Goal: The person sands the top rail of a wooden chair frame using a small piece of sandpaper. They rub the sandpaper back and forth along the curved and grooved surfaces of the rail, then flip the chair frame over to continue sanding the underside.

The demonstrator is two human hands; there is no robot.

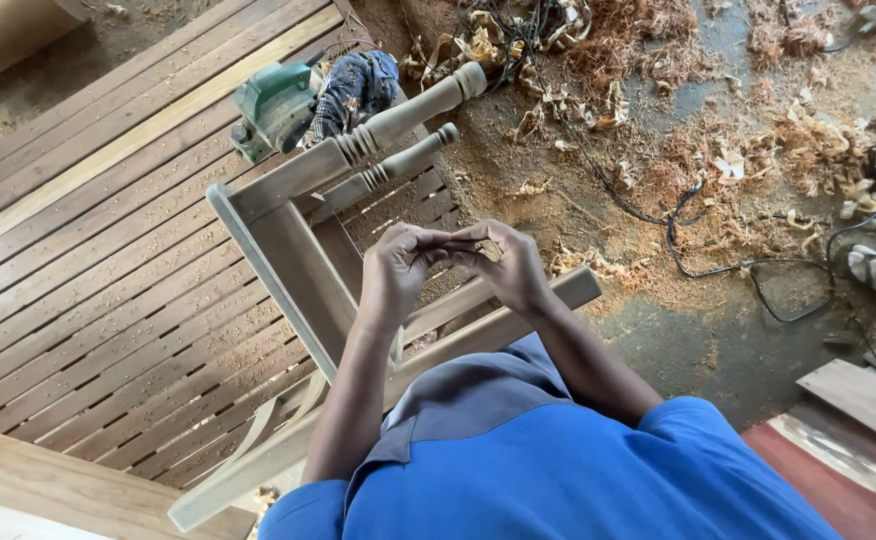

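Left hand: the left hand is raised over the chair frame, fingers curled in and pinched together with the thumb, tips meeting the other hand's tips right in the middle.

Right hand: the right hand mirrors it, fingers bent and pinching. Between the two sets of fingertips there's a small pale scrap, looks like paper or a bit of sanding sheet, honestly too small to tell which.

Where the scrap is: held in the air between both hands, above the chair's rails, not touching the wood.

Chair frame: an unfinished wooden chair frame lies tipped on its side in front of the person, partly on the slatted panel. Two turned legs stick out toward the top, pointing at the dirt floor.

Slatted panel: a big wooden slatted panel fills the left side, dusted with sawdust.

Power tool: a green power tool sits on the panel just past the chair's legs, with a dark patterned cloth bunched right beside it.

Floor: dirt floor with piles of wood shavings all over the top, and a black cable snaking across the right side.

Clothes: blue shirt with a grey collar, seen from above.

Right edge: some boards are stacked at the lower right.
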